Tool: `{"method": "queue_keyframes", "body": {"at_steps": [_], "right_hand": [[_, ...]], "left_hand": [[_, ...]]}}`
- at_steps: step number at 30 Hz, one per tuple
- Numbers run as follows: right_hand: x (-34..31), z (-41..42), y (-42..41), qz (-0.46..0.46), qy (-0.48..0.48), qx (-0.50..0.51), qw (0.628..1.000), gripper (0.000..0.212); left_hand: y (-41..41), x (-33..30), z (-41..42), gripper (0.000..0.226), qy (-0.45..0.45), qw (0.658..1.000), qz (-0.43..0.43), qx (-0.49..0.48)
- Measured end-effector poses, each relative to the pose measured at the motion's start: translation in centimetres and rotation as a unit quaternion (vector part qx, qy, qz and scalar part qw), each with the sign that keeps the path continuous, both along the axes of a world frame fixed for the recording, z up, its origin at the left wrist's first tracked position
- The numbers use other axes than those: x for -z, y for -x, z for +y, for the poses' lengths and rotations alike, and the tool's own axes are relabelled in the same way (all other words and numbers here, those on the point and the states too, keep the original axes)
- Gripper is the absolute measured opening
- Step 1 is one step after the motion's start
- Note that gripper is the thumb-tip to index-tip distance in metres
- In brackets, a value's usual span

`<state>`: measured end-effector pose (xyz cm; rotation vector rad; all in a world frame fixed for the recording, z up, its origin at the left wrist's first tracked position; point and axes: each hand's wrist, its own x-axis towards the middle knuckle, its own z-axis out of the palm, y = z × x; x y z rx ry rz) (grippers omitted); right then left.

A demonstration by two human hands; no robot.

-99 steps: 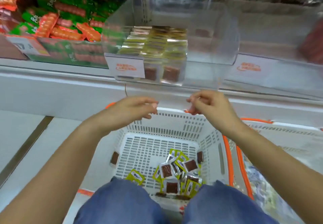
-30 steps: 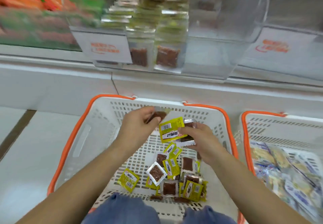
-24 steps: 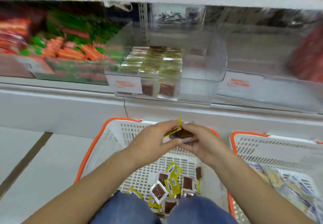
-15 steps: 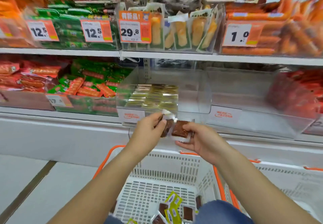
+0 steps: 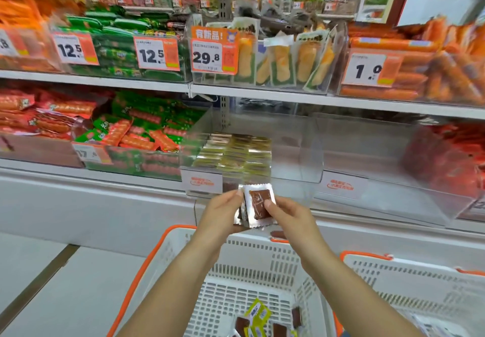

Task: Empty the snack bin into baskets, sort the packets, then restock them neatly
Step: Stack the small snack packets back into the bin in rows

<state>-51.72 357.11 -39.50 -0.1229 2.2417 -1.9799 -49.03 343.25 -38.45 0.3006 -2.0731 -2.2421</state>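
Shop shelves [image 5: 262,97] packed with orange and green snack packs are being faced, price tags along the edges. On the lower shelf a clear bin [image 5: 296,152] is being restocked: its left part is already being filled with neat rows of yellow-green packets [image 5: 236,152], its right part is showing bare. A small stack of packets [image 5: 256,209] is being held just below and in front of the bin's front wall, above the white basket [image 5: 178,258] with orange rim. The stack is being pinched from both sides: left hand [image 5: 220,214] clamped on its left edge, right hand [image 5: 291,218] with thumb curled over the front packet. Bin lies up and away from the fingers; both hands look equally near. Stack is being held upright, flat faces toward the camera, long axis roughly vertical. Front packet: silvery, crimped edges, clear window showing a brown block. More loose packets [image 5: 258,315] are lying in the basket bottom. A second basket [image 5: 409,265] is standing to the right.
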Motion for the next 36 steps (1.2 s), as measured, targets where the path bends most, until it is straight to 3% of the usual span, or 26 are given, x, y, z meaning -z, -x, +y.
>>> {"method": "queue_keyframes", "body": {"at_steps": [3, 6, 8, 10, 13, 16, 20, 22, 26, 32, 36], "right_hand": [[0.2, -0.3, 0.3, -0.037, 0.047, -0.015, 0.998, 0.018], [0.7, -0.4, 0.8, -0.047, 0.092, -0.006, 0.995, 0.019], [0.3, -0.4, 1.4, -0.076, 0.132, -0.008, 0.988, 0.019], [-0.7, 0.0, 2.7, -0.065, 0.153, 0.002, 0.986, 0.017], [-3.2, 1.1, 6.5, 0.05, 0.078, 0.051, 0.994, 0.014], [-5.5, 1.6, 10.8, 0.163, -0.096, 0.045, 0.981, 0.02], [-5.6, -0.4, 15.0, 0.162, -0.385, -0.098, 0.903, 0.033], [-4.9, -1.6, 16.2, 0.119, -0.457, -0.171, 0.864, 0.036], [-4.6, -3.0, 17.6, 0.008, -0.429, -0.22, 0.876, 0.039], [-6.6, -2.4, 19.0, -0.008, -0.39, -0.251, 0.886, 0.025], [-5.4, -2.5, 19.1, -0.004, -0.42, -0.267, 0.867, 0.02]], "left_hand": [[0.6, 0.4, 0.8, 0.023, 0.001, 1.0, 0.019, 0.014], [1.8, 1.2, 1.2, 0.019, 0.067, 0.997, 0.043, 0.016], [2.8, 1.4, 1.1, 0.022, 0.143, 0.988, 0.059, 0.004], [3.9, 1.5, 0.4, 0.029, 0.28, 0.955, 0.091, -0.027], [5.3, 2.0, -1.5, 0.05, 0.481, 0.869, 0.088, -0.081], [6.3, 2.4, -3.1, 0.058, 0.563, 0.823, 0.017, -0.071], [7.0, 2.3, -3.3, 0.059, 0.578, 0.814, -0.003, -0.058], [7.2, 2.2, -3.3, 0.058, 0.57, 0.819, -0.001, -0.063], [7.4, 2.3, -3.8, 0.055, 0.562, 0.824, 0.005, -0.065], [7.4, 2.2, -4.2, 0.053, 0.562, 0.825, 0.011, -0.052], [7.4, 2.1, -4.1, 0.053, 0.561, 0.826, 0.007, -0.053]]}}
